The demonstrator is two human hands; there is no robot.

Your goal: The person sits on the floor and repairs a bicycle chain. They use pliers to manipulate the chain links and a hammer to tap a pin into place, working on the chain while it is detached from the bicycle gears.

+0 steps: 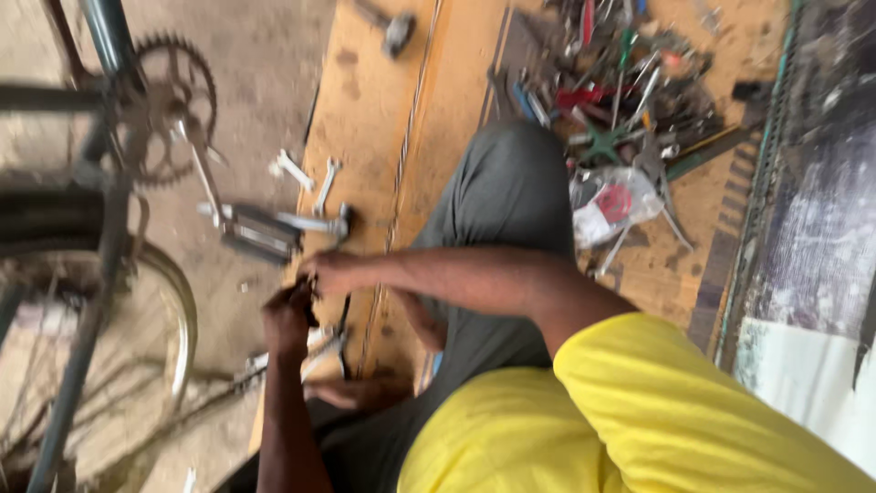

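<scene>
My left hand and my right hand meet over the edge of a wooden platform. Both close on a small dark part held between them; blur hides what kind of part it is. My right arm reaches from a yellow sleeve across my grey-trousered knee. Just above the hands a bicycle pedal hangs on its crank below the chainring. Shiny metal tools lie right below my left hand.
A bicycle frame and wheel rim fill the left side. Two spanners lie on the ground, a hammer on the boards. Top right is a heap of tools with a plastic bag. A bare foot rests below the hands.
</scene>
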